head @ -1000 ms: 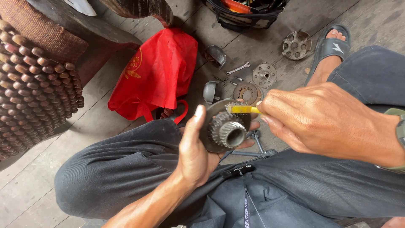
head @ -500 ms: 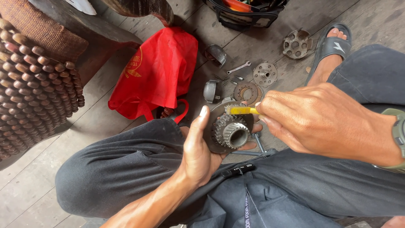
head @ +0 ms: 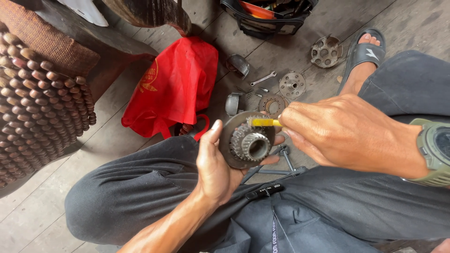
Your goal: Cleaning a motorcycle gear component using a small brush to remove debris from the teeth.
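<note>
My left hand (head: 216,164) grips a round metal clutch part with a toothed gear hub (head: 248,143) by its rim, held above my lap. My right hand (head: 349,133) pinches a small yellow-handled tool (head: 262,122) whose tip rests on the top edge of the gear teeth. A green watch (head: 433,152) sits on my right wrist. The tool's working end is hidden against the gear.
On the wooden floor lie a red bag (head: 176,86), a small wrench (head: 263,78), several round metal plates (head: 292,85), a perforated disc (head: 326,50) and a black tool bag (head: 267,16). A beaded seat cover (head: 37,112) is at the left; my sandalled foot (head: 363,54) at the right.
The gear part has been turned slightly in my left hand and the yellow tool's tip has shifted a little along the teeth. Both hands stay in about the same place.
</note>
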